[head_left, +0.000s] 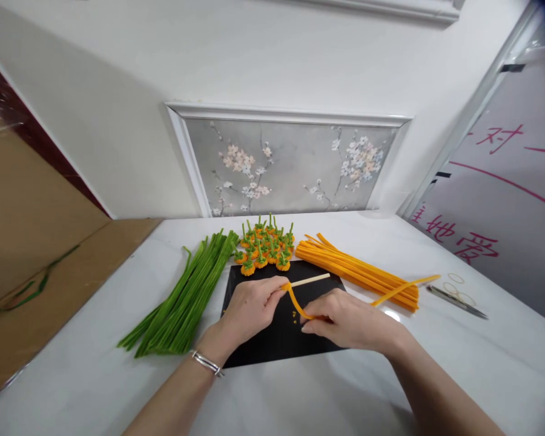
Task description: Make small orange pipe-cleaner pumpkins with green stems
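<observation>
Over the black mat (272, 339), my left hand (254, 303) pinches a thin pale stick (311, 280), which points right, with the end of an orange pipe cleaner (296, 304) at the stick. My right hand (340, 318) is closed on the same pipe cleaner, whose free end passes behind the hand and sticks out to the right. The strand sags between the two hands. Small orange bits (294, 317) lie on the mat between them.
Green pipe cleaners (186, 303) lie left of the mat. Several small orange pumpkin shapes with green stems (261, 251) stand behind it. Orange pipe cleaners (358, 269), tweezers (456, 301) and rubber bands (456, 278) are on the right. A cardboard box (36, 242) is far left.
</observation>
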Tool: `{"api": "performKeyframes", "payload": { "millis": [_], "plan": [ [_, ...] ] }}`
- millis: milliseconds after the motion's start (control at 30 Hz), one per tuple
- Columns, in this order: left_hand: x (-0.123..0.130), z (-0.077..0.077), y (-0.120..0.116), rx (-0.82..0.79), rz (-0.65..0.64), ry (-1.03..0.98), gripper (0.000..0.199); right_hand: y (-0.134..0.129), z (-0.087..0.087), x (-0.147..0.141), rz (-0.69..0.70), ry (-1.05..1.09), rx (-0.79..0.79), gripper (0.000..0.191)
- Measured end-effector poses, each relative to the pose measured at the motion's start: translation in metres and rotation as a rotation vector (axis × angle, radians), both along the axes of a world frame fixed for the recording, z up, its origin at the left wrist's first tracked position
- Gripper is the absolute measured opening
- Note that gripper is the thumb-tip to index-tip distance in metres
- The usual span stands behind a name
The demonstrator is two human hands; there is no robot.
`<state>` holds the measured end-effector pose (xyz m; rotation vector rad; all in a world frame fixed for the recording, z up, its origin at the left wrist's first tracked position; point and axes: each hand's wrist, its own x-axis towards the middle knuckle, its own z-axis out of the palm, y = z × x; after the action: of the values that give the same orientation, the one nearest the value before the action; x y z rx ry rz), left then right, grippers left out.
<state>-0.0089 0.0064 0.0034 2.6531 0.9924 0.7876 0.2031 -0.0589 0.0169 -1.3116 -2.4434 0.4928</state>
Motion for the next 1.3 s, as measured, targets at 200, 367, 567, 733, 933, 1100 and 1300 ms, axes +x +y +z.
{"api": "performKeyframes", "payload": {
  "millis": [200, 367, 567, 733, 933, 1100, 1300],
  "plan": [
    [0.001, -0.004, 0.002, 0.0, -0.044, 0.097, 0.019, 0.001, 0.007, 0.007, -0.093, 0.127, 0.288, 0.022],
    [0.007, -0.003, -0.004, -0.028, -0.141, 0.165, 0.022, 0.011, 0.005, 0.017, -0.179, 0.253, 0.299, 0.015],
    [0.012, 0.003, -0.012, -0.026, -0.213, 0.142, 0.019, 0.023, -0.002, 0.028, -0.19, 0.371, 0.171, 0.017],
    [0.014, 0.008, -0.016, -0.057, -0.25, 0.043, 0.02, 0.035, -0.016, 0.038, -0.102, 0.368, -0.124, 0.027],
    [0.009, 0.01, -0.013, -0.102, -0.182, -0.073, 0.036, 0.028, -0.02, 0.019, -0.123, 0.267, -0.183, 0.023],
    [0.004, 0.009, -0.008, -0.044, -0.134, -0.129, 0.036, 0.017, -0.015, 0.001, -0.017, 0.137, -0.075, 0.018],
    [0.0, 0.006, 0.001, 0.012, -0.07, -0.101, 0.034, 0.004, -0.001, -0.003, 0.011, 0.024, 0.046, 0.023]
  ]
}}
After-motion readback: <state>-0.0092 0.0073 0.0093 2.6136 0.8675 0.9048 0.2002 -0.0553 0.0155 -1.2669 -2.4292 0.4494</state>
